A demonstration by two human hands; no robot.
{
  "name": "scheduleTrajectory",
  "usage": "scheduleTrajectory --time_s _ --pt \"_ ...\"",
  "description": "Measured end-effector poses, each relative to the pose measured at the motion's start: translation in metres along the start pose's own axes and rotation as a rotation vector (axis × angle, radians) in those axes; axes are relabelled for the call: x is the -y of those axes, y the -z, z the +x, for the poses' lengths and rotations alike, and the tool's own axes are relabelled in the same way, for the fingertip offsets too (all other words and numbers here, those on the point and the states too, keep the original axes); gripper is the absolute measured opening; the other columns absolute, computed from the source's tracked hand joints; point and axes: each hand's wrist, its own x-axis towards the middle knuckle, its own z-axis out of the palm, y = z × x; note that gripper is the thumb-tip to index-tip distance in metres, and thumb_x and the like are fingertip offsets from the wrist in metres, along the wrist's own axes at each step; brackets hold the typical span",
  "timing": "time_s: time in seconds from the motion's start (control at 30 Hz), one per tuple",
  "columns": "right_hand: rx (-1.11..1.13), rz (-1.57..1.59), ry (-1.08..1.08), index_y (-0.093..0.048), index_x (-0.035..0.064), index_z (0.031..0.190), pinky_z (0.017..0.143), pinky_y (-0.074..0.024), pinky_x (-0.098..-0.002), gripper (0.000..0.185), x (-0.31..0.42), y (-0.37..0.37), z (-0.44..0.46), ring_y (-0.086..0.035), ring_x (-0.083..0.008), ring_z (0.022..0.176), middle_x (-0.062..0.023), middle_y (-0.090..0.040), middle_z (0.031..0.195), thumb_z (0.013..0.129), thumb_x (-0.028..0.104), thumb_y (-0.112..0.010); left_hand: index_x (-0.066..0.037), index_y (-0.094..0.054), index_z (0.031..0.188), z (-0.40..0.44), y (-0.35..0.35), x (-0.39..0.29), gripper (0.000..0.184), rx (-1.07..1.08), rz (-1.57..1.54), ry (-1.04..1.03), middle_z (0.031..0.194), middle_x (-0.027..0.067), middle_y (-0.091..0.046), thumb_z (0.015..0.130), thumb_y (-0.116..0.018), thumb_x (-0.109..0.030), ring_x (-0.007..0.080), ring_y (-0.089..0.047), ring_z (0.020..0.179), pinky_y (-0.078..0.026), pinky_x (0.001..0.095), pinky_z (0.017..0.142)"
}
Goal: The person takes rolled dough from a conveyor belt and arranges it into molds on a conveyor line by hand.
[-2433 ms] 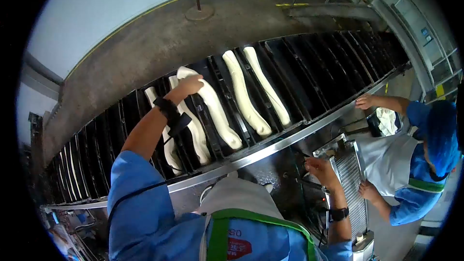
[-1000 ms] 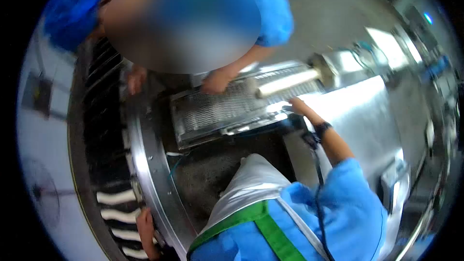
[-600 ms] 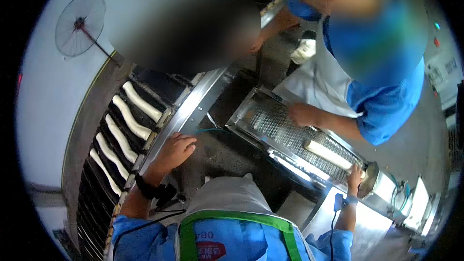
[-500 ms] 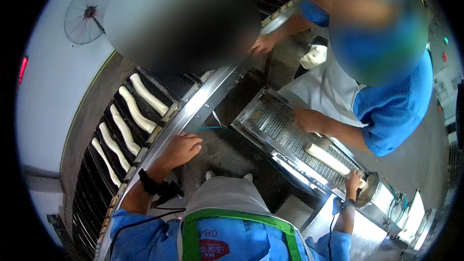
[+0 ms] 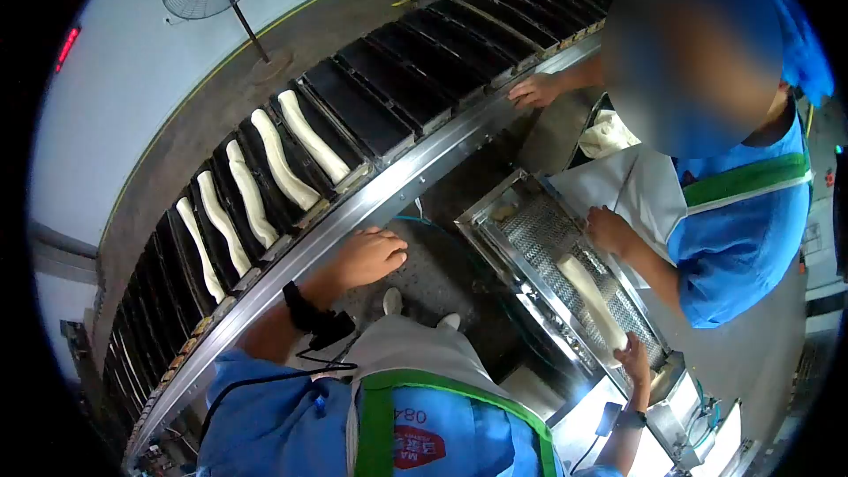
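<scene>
Yr R hand (image 5: 632,360) is at the near end of the dough roll (image 5: 590,299) on the mesh belt (image 5: 548,243), nr right; fingers bent & touching it by the look, but can't tell if they close round it. Prob. the end's the handiest spot to steady a long soft piece.

Yr L hand (image 5: 371,256) hangs btwn the metal rail (image 5: 389,184) & belt, fingers loosely bent, half-open, nothing visible in it.

Five dough strips (image 5: 287,162) lie left, one per black tray (image 5: 358,106), prob. kept apart so they don't stick.

Co-worker's hand (image 5: 535,90) rests at the rail, far right; their other hand (image 5: 608,230) is by the belt's far side, grip unclear. Blur hides their head; yr R fingertips are partly hidden; far-left trays too dark to read.
</scene>
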Motion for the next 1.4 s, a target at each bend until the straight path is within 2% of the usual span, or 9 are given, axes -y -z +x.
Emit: scheduleTrajectory --time_s 0.07,0.43,0.8,0.93,1.0,1.03,1.1,1.2,1.4 --pt "0.121 0.279 0.060 -0.051 -0.0038 0.086 0.060 -0.0393 -0.0259 0.030 0.028 0.008 0.002 -0.048 -0.0118 0.065 -0.0038 -0.053 0.071 0.060 0.010 -0.056 -0.004 -0.054 0.095 -0.002 -0.002 0.002 0.027 -0.017 -0.011 -0.009 0.097 0.0102 -0.054 0.077 -0.046 -0.022 0.0271 -0.047 0.093 -0.035 0.0344 0.082" --pt "0.178 0.902 0.125 -0.047 -0.0039 0.091 0.057 -0.0435 -0.0243 0.030 0.239 -0.006 0.046 -0.053 -0.0142 0.064 -0.0083 -0.053 0.074 0.067 0.013 -0.054 -0.004 -0.055 0.093 -0.017 0.037 0.045 0.028 -0.102 -0.187 -0.028 0.098 0.0107 -0.053 0.076 -0.047 -0.024 0.0272 -0.047 0.093 -0.037 0.0344 0.080" --pt "0.456 1.001 0.690 -0.042 -0.0002 0.096 0.064 -0.0475 -0.0260 0.033 0.508 -0.029 0.131 -0.057 -0.0171 0.074 -0.0109 -0.054 0.087 0.074 0.019 -0.056 0.000 -0.054 0.091 -0.061 0.080 0.108 0.024 -0.327 -0.320 0.034 0.094 0.0156 -0.053 0.074 -0.051 -0.015 0.0307 -0.050 0.085 -0.038 0.0340 0.076" --pt "0.573 0.927 0.697 -0.045 0.0003 0.093 0.062 -0.0454 -0.0239 0.032 0.560 -0.073 0.172 -0.056 -0.0149 0.073 -0.0095 -0.054 0.083 0.073 0.022 -0.059 0.000 -0.054 0.091 -0.069 0.081 0.123 0.023 -0.392 -0.325 0.082 0.092 0.0153 -0.054 0.074 -0.050 -0.015 0.0302 -0.049 0.085 -0.038 0.0342 0.076" --pt "0.671 0.764 0.657 -0.049 0.0003 0.090 0.060 -0.0419 -0.0224 0.034 0.557 -0.119 0.221 -0.054 -0.0128 0.071 -0.0088 -0.055 0.082 0.071 0.025 -0.061 0.000 -0.054 0.090 -0.067 0.076 0.131 0.023 -0.382 -0.330 0.105 0.091 0.0148 -0.055 0.074 -0.051 -0.016 0.0300 -0.049 0.085 -0.038 0.0345 0.076" --pt "0.543 0.358 0.698 -0.050 -0.0025 0.095 0.060 -0.0413 -0.0221 0.041 0.556 -0.132 0.238 -0.053 -0.0130 0.073 -0.0095 -0.055 0.083 0.070 0.028 -0.062 -0.001 -0.055 0.090 -0.065 0.073 0.135 0.023 -0.375 -0.324 0.108 0.091 0.0146 -0.055 0.074 -0.051 -0.016 0.0298 -0.049 0.086 -0.038 0.0347 0.076" --pt "0.261 0.241 0.724 -0.044 -0.0042 0.106 0.064 -0.0443 -0.0245 0.044 0.540 -0.155 0.249 -0.054 -0.0143 0.077 -0.0093 -0.054 0.087 0.076 0.026 -0.056 -0.001 -0.055 0.090 -0.058 0.076 0.141 0.023 -0.345 -0.313 0.100 0.091 0.0144 -0.055 0.073 -0.051 -0.016 0.0296 -0.049 0.086 -0.038 0.0350 0.076" --pt "0.493 0.492 0.518 -0.043 -0.0023 0.109 0.064 -0.0445 -0.0245 0.046 0.506 -0.130 0.241 -0.054 -0.0145 0.078 -0.0090 -0.053 0.091 0.076 0.028 -0.055 -0.002 -0.055 0.090 -0.037 0.084 0.140 0.023 -0.332 -0.280 0.074 0.091 0.0131 -0.054 0.073 -0.052 -0.017 0.0298 -0.048 0.085 -0.038 0.0347 0.075" --pt "0.401 0.595 0.262 -0.049 -0.0022 0.102 0.061 -0.0434 -0.0222 0.037 0.360 -0.085 0.215 -0.054 -0.0124 0.073 -0.0097 -0.056 0.088 0.078 0.026 -0.053 -0.013 -0.050 0.104 0.063 0.092 0.153 0.030 -0.271 0.069 0.108 0.098 0.0083 -0.052 0.075 -0.047 -0.022 0.0261 -0.038 0.101 -0.029 0.0400 0.084"
